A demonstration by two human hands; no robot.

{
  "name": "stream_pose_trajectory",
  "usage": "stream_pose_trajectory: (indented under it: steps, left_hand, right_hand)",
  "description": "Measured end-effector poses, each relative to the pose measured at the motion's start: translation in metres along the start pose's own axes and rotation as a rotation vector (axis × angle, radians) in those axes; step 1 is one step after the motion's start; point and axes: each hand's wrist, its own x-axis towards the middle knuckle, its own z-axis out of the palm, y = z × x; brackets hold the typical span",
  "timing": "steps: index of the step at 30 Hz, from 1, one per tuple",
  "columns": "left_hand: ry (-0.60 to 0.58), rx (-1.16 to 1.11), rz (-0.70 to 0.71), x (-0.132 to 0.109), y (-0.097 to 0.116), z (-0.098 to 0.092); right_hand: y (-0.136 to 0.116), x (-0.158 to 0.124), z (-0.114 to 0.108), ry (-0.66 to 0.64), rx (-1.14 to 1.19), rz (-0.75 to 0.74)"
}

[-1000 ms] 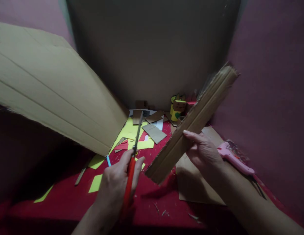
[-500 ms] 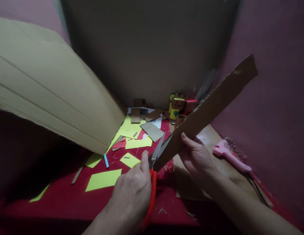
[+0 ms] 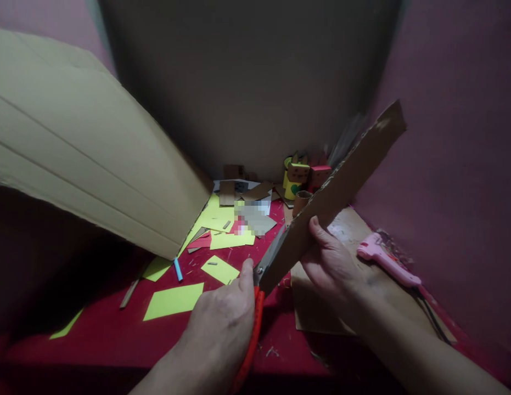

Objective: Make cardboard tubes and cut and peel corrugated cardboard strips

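Observation:
My left hand [image 3: 224, 318] is closed on the red handles of a pair of scissors [image 3: 250, 340]. Their blades lie along the left edge of a long brown cardboard strip [image 3: 341, 184], near its lower end, and are partly hidden by it. My right hand [image 3: 329, 260] grips that strip from its right side, thumb on the near face, the other fingers behind. The strip slants up and to the right, held above the table. Beneath it, a cardboard tube [image 3: 301, 204] shows behind the strip's left edge.
A large cardboard sheet [image 3: 86, 131] leans at the left. Yellow paper pieces [image 3: 173, 302] and cardboard scraps lie on the red table cover [image 3: 127, 345], with a blue stick [image 3: 178, 269]. A pink glue gun [image 3: 389, 260] rests on a board at right. Yellow and red decorated figures [image 3: 296, 181] stand behind.
The scissor blades have gone from spread apart to nearly together at the strip's edge. The strip's upper end has swung left, and my right hand has shifted slightly.

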Motion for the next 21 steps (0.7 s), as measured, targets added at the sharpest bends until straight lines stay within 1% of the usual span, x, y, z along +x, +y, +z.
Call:
stream_pose_trajectory:
  steps: [4, 9, 12, 14, 17, 19, 21]
  left_hand:
    - [-0.003, 0.009, 0.024, -0.001, -0.001, -0.001]
    - [-0.097, 0.042, 0.013, -0.002, -0.003, -0.007]
    - [-0.109, -0.006, 0.019, -0.003, -0.006, -0.004]
    - [-0.072, -0.062, 0.0, -0.004, -0.013, 0.001]
    - [0.066, -0.195, -0.058, -0.006, -0.026, 0.004]
    - [0.141, -0.328, -0.104, -0.006, -0.032, 0.002]
    - [0.17, -0.473, -0.131, -0.004, -0.033, -0.003]
  right_hand:
    - [0.0, -0.002, 0.001, 0.049, -0.011, 0.03]
    - [-0.001, -0.004, 0.006, 0.102, -0.024, 0.089]
    - [0.0, -0.004, 0.007, 0.101, -0.046, 0.093]
    - [0.001, -0.003, 0.006, 0.096, -0.058, 0.086]
    - [0.001, 0.0, 0.002, 0.111, -0.095, 0.131]
    - [0.0, 0.002, -0.001, 0.118, -0.129, 0.176]
    - [0.0, 0.002, -0.002, 0.129, -0.139, 0.197]
